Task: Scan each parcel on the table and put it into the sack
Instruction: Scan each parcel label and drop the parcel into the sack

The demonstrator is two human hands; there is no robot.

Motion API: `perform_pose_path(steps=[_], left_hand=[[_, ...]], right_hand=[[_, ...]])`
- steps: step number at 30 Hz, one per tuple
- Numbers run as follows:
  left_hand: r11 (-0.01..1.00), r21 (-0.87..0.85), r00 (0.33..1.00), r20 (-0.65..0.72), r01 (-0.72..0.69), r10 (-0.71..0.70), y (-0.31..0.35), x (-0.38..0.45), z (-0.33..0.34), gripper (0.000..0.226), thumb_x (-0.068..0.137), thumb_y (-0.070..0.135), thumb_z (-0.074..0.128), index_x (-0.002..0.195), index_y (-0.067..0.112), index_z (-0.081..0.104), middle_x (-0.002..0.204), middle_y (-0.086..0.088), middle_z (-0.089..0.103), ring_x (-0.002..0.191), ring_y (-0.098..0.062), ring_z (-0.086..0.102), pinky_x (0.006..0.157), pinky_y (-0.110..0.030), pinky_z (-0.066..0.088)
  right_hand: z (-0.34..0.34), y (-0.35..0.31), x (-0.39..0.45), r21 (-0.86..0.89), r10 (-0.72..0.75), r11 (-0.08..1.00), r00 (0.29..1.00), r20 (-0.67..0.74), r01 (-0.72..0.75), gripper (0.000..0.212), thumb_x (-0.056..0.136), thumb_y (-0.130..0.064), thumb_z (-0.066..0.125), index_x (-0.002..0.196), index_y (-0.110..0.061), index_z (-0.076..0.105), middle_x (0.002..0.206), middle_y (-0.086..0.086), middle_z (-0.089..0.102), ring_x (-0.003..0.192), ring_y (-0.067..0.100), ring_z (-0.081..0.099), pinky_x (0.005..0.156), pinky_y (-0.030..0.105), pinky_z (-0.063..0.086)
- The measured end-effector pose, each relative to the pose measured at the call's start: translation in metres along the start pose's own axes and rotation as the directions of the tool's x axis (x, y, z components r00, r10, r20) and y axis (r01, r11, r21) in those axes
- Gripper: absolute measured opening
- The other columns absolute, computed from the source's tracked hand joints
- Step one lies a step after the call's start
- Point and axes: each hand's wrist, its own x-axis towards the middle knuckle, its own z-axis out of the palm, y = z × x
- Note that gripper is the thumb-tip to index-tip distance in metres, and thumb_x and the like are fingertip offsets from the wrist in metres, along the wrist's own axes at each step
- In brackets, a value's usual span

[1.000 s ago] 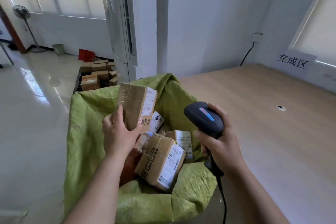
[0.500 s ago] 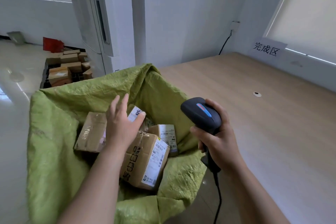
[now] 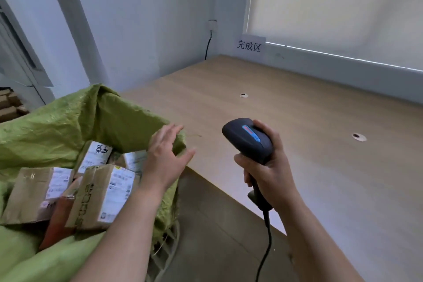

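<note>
A green sack (image 3: 68,119) stands open at the left, beside the wooden table (image 3: 297,144). Several taped cardboard parcels with white labels lie inside it, among them a large one (image 3: 103,194) in front and another (image 3: 34,192) to its left. My left hand (image 3: 167,158) hovers over the sack's right rim with fingers spread and nothing in it. My right hand (image 3: 267,169) grips the handle of a black barcode scanner (image 3: 249,142), held upright above the table's near edge, its cable hanging down.
A paper sign (image 3: 249,46) with characters stands at the table's far corner. Two round cable holes (image 3: 244,95) (image 3: 359,136) sit in the tabletop. More boxes (image 3: 9,107) are stacked on the floor at far left. A wall cable (image 3: 208,46) drops behind the table.
My left hand let go of the parcel into the sack and lifted away to the right, empty. The view swung right toward the table. The scanner stayed in my right hand.
</note>
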Motion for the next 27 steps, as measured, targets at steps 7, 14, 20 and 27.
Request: perform_pose_path(steps=[7,14,20,27], left_hand=[[0.984,-0.019,0.975,0.132,-0.177,0.178,0.089,-0.037,0.075,0.062,0.085,0.033,0.068,0.14,0.024,0.043,0.143,0.001,0.043,0.134,-0.017,0.031,0.108,-0.031,0.027],[0.943,-0.106,0.92,0.212,-0.315,0.331,0.169,-0.075,0.149,0.064,0.085,0.035,0.068,0.142,0.025,0.04,0.142,0.004,0.043,0.133,-0.015,0.032,0.104,-0.028,0.028],[0.893,-0.199,0.86,0.251,-0.404,0.445,0.235,-0.111,0.206,0.063,0.084,0.03,0.071,0.14,0.021,0.044,0.139,0.002,0.047,0.131,-0.016,0.035,0.102,-0.022,0.025],[0.827,-0.292,0.767,0.317,-0.48,0.557,0.291,-0.133,0.26,0.064,0.082,0.027,0.073,0.139,0.017,0.046,0.138,0.001,0.049,0.13,-0.02,0.038,0.102,-0.022,0.025]], right_hand=[[-0.104,-0.012,-0.054,-0.038,-0.003,0.999,0.988,-0.153,-0.003,0.064,0.07,-0.013,0.07,0.116,-0.054,0.052,0.104,0.006,0.062,0.048,0.023,0.049,0.048,0.03,0.044],[-0.202,-0.025,-0.11,-0.087,-0.027,0.996,0.955,-0.296,0.002,0.064,0.07,-0.013,0.071,0.118,-0.05,0.052,0.107,0.003,0.063,0.048,0.023,0.048,0.047,0.028,0.044],[-0.275,-0.033,-0.154,-0.121,-0.044,0.993,0.905,-0.424,-0.009,0.064,0.069,-0.013,0.072,0.117,-0.052,0.052,0.111,0.007,0.061,0.048,0.023,0.049,0.047,0.028,0.043],[-0.333,-0.037,-0.191,-0.147,-0.079,0.989,0.827,-0.557,-0.005,0.065,0.069,-0.015,0.073,0.115,-0.056,0.052,0.12,0.01,0.058,0.048,0.022,0.049,0.046,0.027,0.044]])
